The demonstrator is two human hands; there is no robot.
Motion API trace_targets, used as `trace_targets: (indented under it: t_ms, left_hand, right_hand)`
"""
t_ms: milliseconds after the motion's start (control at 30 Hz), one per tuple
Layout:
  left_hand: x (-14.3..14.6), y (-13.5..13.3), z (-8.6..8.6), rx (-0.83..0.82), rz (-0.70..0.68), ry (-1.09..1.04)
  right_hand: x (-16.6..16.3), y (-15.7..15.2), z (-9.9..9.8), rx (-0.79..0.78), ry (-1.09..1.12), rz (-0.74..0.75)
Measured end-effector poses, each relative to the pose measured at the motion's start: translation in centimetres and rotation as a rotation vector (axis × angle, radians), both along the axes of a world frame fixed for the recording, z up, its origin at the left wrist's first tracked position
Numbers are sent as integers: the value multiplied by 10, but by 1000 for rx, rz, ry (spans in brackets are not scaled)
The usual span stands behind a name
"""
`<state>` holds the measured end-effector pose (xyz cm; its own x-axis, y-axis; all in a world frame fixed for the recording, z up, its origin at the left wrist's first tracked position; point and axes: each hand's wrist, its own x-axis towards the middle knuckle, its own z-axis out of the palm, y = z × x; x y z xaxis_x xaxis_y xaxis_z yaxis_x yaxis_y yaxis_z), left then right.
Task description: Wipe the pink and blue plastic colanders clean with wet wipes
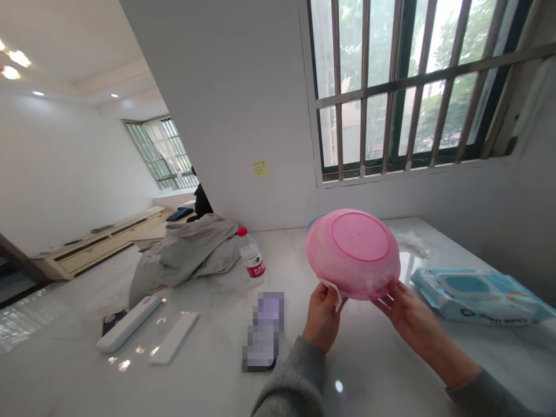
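Note:
A pink plastic mesh basket (360, 237) is held up above the white table, tilted so its round underside faces me. My left hand (324, 317) is closed at the lower left of the rim, pinching a white wipe (333, 291) against it. On the lower right, my right hand (403, 310) grips the rim with its fingers under the edge. Part of the left fingers is hidden behind the wipe and basket. Right of my right hand lies a light blue pack of wipes (473, 292).
A red-capped plastic bottle (252, 255) stands left of the basket, beside a grey cloth (186, 249). A blurred-out phone (263, 333) lies before me. Two white flat items, a long case (130, 325) and a strip (175, 339), are at left. Crumpled white wipes (412, 243) lie behind.

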<state>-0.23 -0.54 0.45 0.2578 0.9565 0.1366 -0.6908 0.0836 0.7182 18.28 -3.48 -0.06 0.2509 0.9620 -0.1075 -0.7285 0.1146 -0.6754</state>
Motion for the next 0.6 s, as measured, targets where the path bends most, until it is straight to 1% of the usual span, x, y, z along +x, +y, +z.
trace_targets:
  t_ms: [133,233,300,367,433,500,600]
  left_hand:
    - [11,-1,-6,86,-42,33]
    - [13,-2,-4,94,-36,29]
    - [9,-2,1,78,-28,17]
    - [3,-2,5,36,-17,2]
    - [-2,-2,8,-27,-6,-11]
    - [-6,-2,9,-75,-13,-20]
    - [-8,-1,9,-94,-26,-48]
  right_hand:
    - [-18,-3,-5,6,22,36]
    - [-19,-4,-5,16,-3,56]
    - [-12,-2,-2,33,-5,55]
    - [0,0,1,31,21,25]
    - [14,3,3,-12,66,-39]
    - [24,5,4,-20,64,-57]
    - [28,5,3,6,27,-51]
